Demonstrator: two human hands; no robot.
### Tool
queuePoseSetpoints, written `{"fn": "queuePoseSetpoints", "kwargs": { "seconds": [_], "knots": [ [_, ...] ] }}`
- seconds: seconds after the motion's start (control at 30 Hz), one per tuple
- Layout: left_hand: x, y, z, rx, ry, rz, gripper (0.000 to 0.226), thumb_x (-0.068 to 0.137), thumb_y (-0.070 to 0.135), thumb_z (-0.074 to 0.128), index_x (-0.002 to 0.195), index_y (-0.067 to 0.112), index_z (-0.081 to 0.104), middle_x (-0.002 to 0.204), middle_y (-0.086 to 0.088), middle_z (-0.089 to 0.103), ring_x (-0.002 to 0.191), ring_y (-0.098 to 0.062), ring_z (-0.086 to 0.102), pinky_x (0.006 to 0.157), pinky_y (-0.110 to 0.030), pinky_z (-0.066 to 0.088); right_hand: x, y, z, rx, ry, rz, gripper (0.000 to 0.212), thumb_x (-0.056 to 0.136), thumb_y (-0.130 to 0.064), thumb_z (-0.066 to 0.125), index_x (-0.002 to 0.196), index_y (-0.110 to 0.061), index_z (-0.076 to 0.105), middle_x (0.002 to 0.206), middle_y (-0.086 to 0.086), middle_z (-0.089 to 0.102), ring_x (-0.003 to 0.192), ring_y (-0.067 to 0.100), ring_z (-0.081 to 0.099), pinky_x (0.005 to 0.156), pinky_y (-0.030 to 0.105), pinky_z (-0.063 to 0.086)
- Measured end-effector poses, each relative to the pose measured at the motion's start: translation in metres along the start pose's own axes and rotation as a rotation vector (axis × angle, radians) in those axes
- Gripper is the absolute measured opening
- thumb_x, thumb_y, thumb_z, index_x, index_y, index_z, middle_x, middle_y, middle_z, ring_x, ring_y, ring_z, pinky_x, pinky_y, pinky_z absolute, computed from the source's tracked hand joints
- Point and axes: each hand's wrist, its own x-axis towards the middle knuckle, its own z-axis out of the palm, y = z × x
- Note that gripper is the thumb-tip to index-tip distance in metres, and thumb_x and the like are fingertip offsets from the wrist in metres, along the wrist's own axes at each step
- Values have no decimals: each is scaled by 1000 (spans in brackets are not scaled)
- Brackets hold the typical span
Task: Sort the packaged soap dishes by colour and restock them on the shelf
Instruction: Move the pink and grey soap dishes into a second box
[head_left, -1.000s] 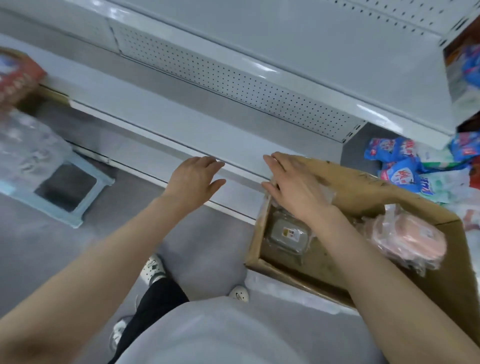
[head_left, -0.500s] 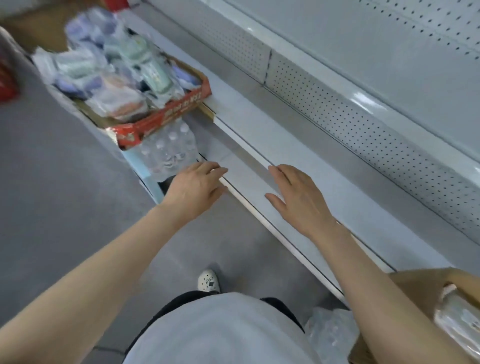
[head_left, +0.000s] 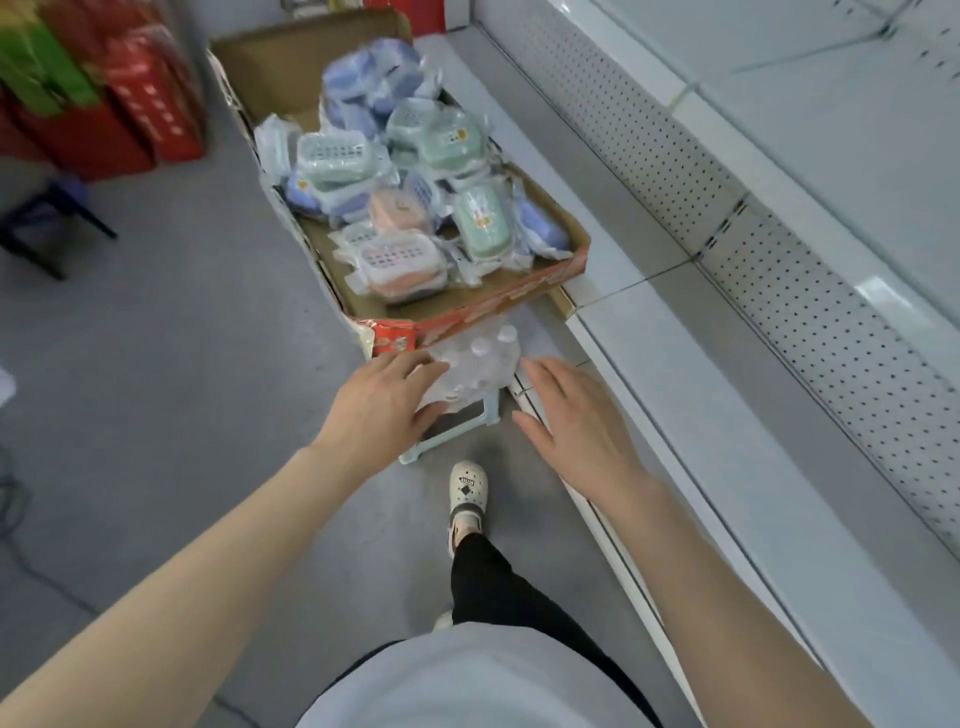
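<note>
Reaching hands: left hand (head_left: 382, 402) and right hand (head_left: 576, 415), both empty with fingers spread, near the bottle pack (head_left: 478, 358).
Change: gaze has swung away from the right-side carton to here.
Soap dishes (head_left: 410, 171): mixed colours heaped in the cardboard tray (head_left: 483, 312), unsorted.
Shelf (head_left: 701, 395): just right of the tray; a pick likely comes next.

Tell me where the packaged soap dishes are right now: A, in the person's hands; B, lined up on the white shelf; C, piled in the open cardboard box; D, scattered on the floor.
C: the packaged soap dishes lie heaped in the open cardboard box, and the left hand and right hand are open, holding none.
</note>
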Motion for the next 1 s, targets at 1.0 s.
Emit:
{"fn": "queuePoseSetpoints", "kwargs": {
  "seconds": [1.0],
  "knots": [
    [338, -296, 55, 89, -509, 258, 74, 88, 8, 62, 152, 16, 26, 158, -6, 26, 145, -27, 23, 117, -35, 20, 357, -24, 141, 316, -506, 767, 77, 96, -55, 48, 153, -13, 17, 151, 15, 34, 133, 33, 42, 101, 40, 41]
  ]
}}
